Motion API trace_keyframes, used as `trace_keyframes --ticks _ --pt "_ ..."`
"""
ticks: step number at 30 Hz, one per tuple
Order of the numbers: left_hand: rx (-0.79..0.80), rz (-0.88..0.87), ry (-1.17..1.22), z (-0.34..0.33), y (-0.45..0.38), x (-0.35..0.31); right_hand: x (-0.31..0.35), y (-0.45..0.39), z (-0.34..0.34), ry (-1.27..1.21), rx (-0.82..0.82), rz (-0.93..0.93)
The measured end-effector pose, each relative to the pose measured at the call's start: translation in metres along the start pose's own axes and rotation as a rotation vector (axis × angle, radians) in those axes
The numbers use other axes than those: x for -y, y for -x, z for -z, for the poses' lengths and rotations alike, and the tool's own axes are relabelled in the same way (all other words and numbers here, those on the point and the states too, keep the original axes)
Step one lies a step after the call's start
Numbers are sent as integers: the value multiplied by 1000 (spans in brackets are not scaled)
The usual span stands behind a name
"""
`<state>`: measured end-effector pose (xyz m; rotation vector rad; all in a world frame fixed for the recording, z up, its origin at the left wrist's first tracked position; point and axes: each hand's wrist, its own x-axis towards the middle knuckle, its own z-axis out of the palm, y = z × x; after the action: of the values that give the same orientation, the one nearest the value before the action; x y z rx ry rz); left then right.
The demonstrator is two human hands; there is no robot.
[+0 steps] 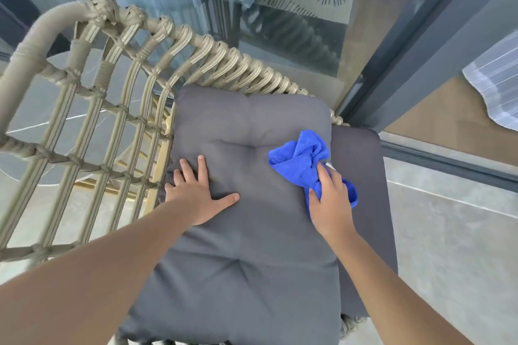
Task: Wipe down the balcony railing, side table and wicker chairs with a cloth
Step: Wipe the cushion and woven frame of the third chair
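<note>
A beige wicker chair point(92, 109) with a woven back and arm fills the left and middle of the view. A grey tufted cushion point(246, 246) lies on its seat, over a second grey cushion point(361, 176) that shows at the right. My left hand point(196, 193) rests flat on the top cushion near its left edge, fingers spread. My right hand point(332, 199) grips a bunched blue cloth point(300, 159) that lies on the cushion's right side.
A glass door with a dark grey frame point(414, 70) stands behind and to the right of the chair. Grey floor tiles point(454, 246) spread out on the right. A round pale side table point(56, 131) shows through the wicker at the left.
</note>
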<state>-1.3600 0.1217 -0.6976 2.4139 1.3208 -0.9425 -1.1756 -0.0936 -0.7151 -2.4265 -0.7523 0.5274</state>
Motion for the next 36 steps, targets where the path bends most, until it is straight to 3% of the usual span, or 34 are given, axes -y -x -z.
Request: trace_keyframes --ticks 9,16,20,23,26,28,31,36 --pt "-17 29 41 2 4 -2 -16 106 2 -14 87 -37" --pt "-29 -1 189 9 18 5 -24 175 1 -109 54 -47" --pt "-58 -23 613 20 25 20 -1 155 18 -146 43 63" --pt "-74 35 1028 31 36 37 43 123 21 -162 119 217" --pt "-40 101 1234 40 61 62 95 88 9 -107 232 397" --pt "-182 79 1166 43 79 80 128 69 -11 18 345 546" --pt "-420 -11 724 48 110 111 179 66 -51 287 467 750" --pt "-607 -268 149 42 159 160 218 107 -101 379 646 996"
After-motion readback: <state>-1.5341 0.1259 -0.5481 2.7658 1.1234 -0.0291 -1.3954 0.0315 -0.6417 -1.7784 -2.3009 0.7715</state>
